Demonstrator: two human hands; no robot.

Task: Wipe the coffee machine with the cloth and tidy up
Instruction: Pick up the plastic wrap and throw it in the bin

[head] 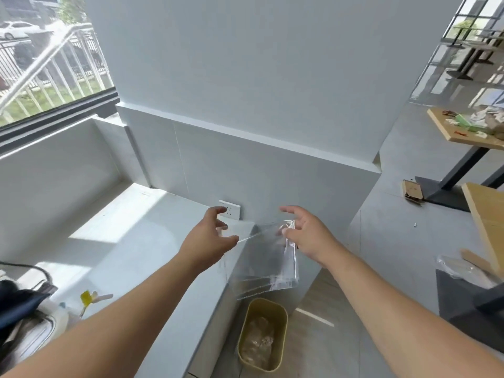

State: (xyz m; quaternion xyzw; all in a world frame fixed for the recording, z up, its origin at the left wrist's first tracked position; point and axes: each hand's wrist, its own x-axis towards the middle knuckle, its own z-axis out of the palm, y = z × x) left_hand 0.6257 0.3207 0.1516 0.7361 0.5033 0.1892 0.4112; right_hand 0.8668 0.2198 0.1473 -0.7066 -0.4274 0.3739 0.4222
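Over the bin (283,336), clear limp bag (268,257)

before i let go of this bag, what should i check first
1. Left hand grip on the clear plastic bag: ok, thumb and curled fingers pinch its top edge.
2. Right hand grip: cannot tell, fingers are spread and the thumb is at the bag's top.
3. Bag lined up with the bin: ok, the bin sits on the floor just below the bag in this view.
4. Drop path: ok, nothing shows between bag and bin.
5. Room in the bin: ok, only crumpled wrap low inside.
6. Bag empty: cannot tell, too transparent to judge.
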